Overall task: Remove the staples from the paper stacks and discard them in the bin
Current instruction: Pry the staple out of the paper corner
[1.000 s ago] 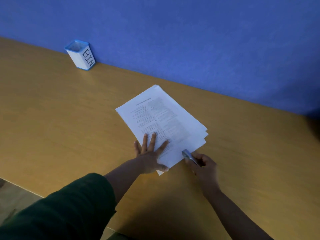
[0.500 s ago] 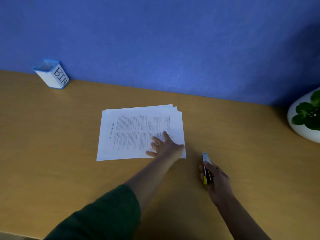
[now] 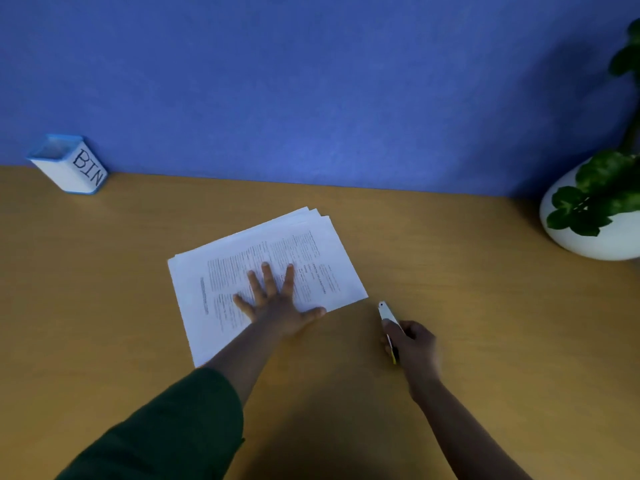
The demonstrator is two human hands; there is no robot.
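Meanwhile the left hand (image 3: 277, 301) is lying flat, fingers spread, on the paper stack (image 3: 266, 271) at mid-desk (image 3: 467, 323). Just right, off the sheets, the right hand (image 3: 414, 342) is gripping a staple remover (image 3: 386, 315). Far left, the bin (image 3: 71, 164) is standing against the blue wall (image 3: 311, 81).

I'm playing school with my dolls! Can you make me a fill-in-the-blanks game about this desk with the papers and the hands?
1. The left hand lies flat on the ____.
2. The right hand holds a small white tool just off the stack's ____ side.
3. The word printed on the white cup with blue trim is ____.
4. The wall behind the desk is coloured ____.

Missing words: paper stack; right; BIN; blue
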